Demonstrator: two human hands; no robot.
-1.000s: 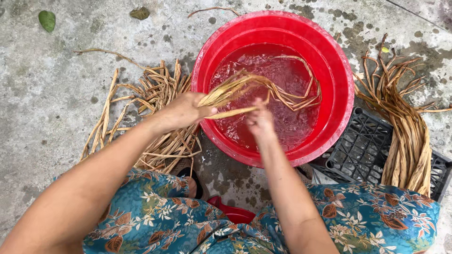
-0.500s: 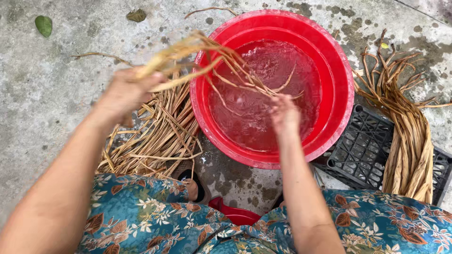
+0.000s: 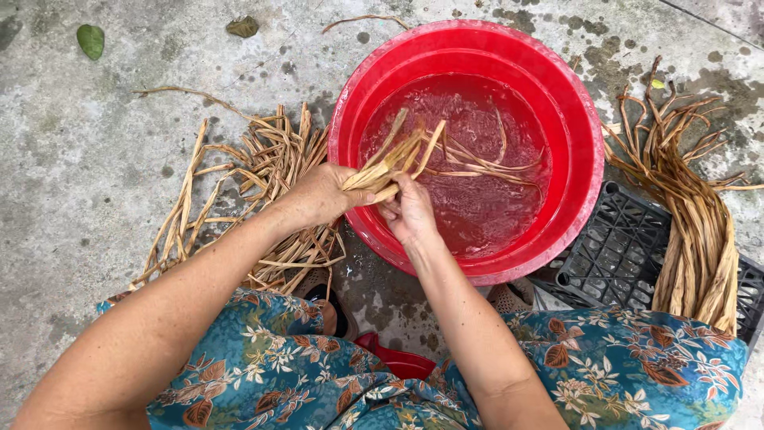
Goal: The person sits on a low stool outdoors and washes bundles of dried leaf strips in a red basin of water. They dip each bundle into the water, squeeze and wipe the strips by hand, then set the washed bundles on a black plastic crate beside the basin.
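A black plastic crate (image 3: 629,255) sits on the wet concrete floor (image 3: 79,159) at the right, with a bundle of long brown stalks (image 3: 692,231) draped across it. A green leaf (image 3: 91,40) and a brown leaf (image 3: 242,27) lie well apart on the floor at the top left.

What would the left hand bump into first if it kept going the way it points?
Probably the near rim of the red basin: the left hand points right toward it, gripping the strip bundle above it. Height is unclear.
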